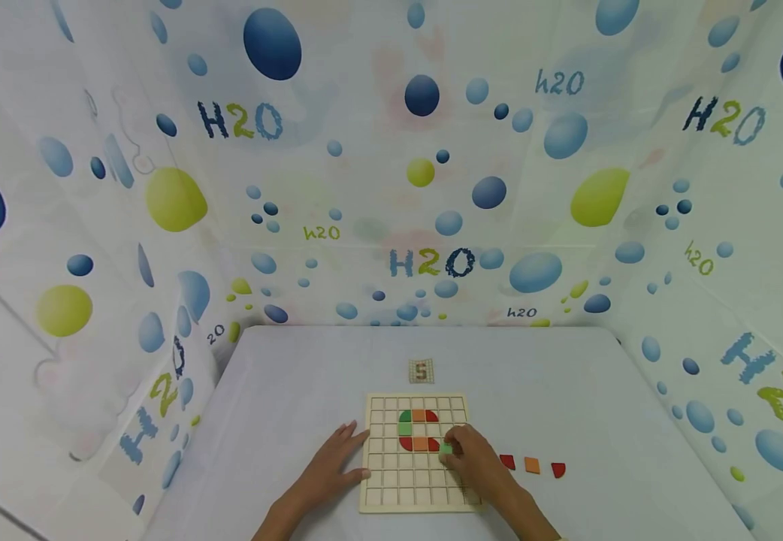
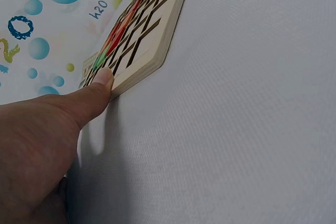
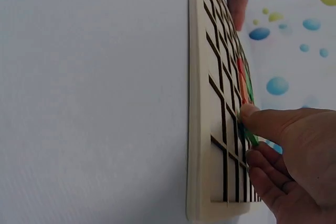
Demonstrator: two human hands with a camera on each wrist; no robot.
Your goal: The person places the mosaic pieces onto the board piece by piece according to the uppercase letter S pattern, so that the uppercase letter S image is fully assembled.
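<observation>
A wooden grid board (image 1: pixel 412 492) lies on the table in the head view. My left hand (image 1: pixel 327 466) rests at its left edge, fingers extended, the thumb touching the rim in the left wrist view. With thumb and fingers, my right hand (image 1: pixel 476 462) pinches a green tile (image 1: pixel 445 448) at the board, just right of a red rounded tile (image 1: pixel 433 445). Other tiles sit in the grid: a green rounded tile (image 1: pixel 405 416), an orange square (image 1: pixel 418 415), a red rounded tile (image 1: pixel 431 416), a green square (image 1: pixel 405 429), a red rounded tile (image 1: pixel 406 444) and an orange square (image 1: pixel 420 444).
Behind the board lies a small pattern card (image 1: pixel 421 370) with an S-like figure. Right of the board, a red tile (image 1: pixel 507 462), an orange square (image 1: pixel 532 465) and a red rounded tile (image 1: pixel 558 469) lie in a row on the white table (image 1: pixel 283 391). Printed curtains surround the table.
</observation>
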